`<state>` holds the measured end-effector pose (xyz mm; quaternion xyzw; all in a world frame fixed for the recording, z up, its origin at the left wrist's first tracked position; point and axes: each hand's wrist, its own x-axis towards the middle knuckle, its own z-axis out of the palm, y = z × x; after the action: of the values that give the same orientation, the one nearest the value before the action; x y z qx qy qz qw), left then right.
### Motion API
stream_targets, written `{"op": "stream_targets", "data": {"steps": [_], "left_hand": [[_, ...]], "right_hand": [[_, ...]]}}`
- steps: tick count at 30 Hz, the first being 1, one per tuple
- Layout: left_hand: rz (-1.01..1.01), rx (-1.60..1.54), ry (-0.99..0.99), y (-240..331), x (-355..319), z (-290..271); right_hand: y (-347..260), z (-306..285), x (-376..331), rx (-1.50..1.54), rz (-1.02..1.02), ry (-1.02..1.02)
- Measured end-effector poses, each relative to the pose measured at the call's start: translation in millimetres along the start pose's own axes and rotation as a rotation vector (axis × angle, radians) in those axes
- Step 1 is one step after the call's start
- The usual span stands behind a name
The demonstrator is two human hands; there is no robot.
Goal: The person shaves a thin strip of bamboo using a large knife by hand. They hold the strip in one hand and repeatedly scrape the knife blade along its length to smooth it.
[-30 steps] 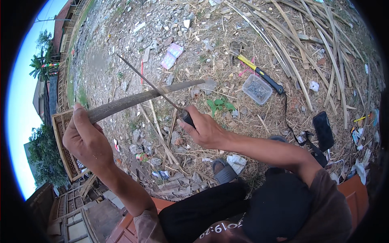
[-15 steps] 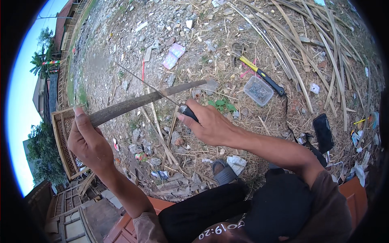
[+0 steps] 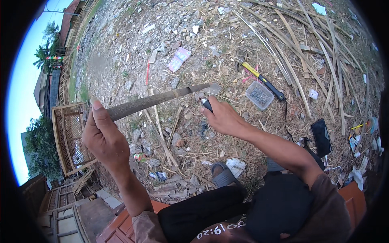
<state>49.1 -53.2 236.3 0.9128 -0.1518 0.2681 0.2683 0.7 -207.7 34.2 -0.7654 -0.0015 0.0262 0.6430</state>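
Observation:
In my left hand (image 3: pixel 106 141) is the near end of a long brown bark-covered stick (image 3: pixel 148 101), with my thumb raised along it. The stick reaches out to the right and narrows toward its far end. A pale patch shows on it a little short of that end. My right hand (image 3: pixel 223 117) is closed round the black handle of a knife (image 3: pixel 207 105), just below the stick's far part. The blade can hardly be made out in this view, so I cannot tell whether it touches the stick.
A clear plastic box of nails (image 3: pixel 259 95) sits beside a hammer with a yellow and black handle (image 3: pixel 263 77). Bamboo strips (image 3: pixel 298 44) lie heaped at the far right. A black phone (image 3: pixel 321 137) rests on the ground to the right. A lattice-panelled wooden frame (image 3: pixel 73 137) stands at left.
My right hand has moved right and slightly up with the knife, toward the stick's far end. The blade, seen crossing the stick before, is hardly visible now. My left hand has shifted right.

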Motion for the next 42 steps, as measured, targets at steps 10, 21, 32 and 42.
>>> {"op": "stream_targets", "data": {"steps": [10,21,32,42], "left_hand": [[0.244,0.137,-0.369,-14.5,19.1,-38.0],[0.459,0.084,-0.454,-4.8,15.4,-40.5],[0.455,0.156,-0.418,-6.7,6.4,-45.1],[0.403,0.069,-0.35,-9.6,7.5,-35.5]], "right_hand": [[4.5,-22.8,-19.2,0.09,0.121,0.04],[-51.6,-25.0,-39.6,0.096,-0.228,-0.029],[-38.4,-17.5,-21.7,-0.018,-0.171,-0.111],[-29.8,-21.0,-13.3,0.052,-0.089,-0.163]]}}
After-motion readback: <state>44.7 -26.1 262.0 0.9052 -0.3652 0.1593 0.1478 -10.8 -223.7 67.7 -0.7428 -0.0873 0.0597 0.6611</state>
